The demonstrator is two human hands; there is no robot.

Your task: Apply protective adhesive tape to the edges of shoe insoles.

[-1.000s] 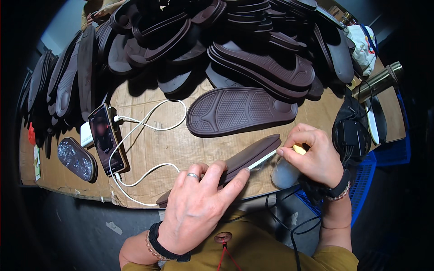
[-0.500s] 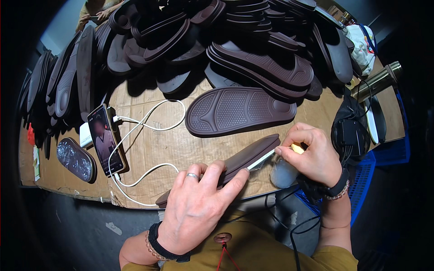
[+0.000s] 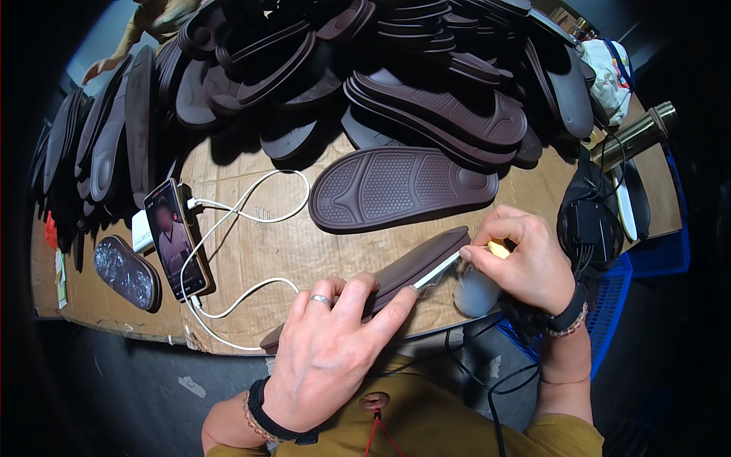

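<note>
A dark brown shoe sole (image 3: 411,263) is tilted on its edge near the front of the table. My left hand (image 3: 331,346) lies over its near end, closed on it, with the index fingertip at a narrow white strip (image 3: 442,268) along its side. My right hand (image 3: 525,255) is closed in a pinch at the far end of that strip, with a small yellow piece (image 3: 499,249) between its fingers. Just below the right hand is a rounded, greyish translucent object (image 3: 476,293), partly covered by the hand; its kind is unclear.
Behind lies another brown sole (image 3: 403,189), with big piles of soles (image 3: 434,107) beyond. At left are a phone (image 3: 175,236) with a white cable (image 3: 251,286) and a film-wrapped sole (image 3: 126,270). A metal flask (image 3: 636,137) and blue crate (image 3: 609,305) are right.
My hands and the sole hold nearly the same pose. At the far left, another person's arm has stretched out toward the piles. The view has shifted very slightly.
</note>
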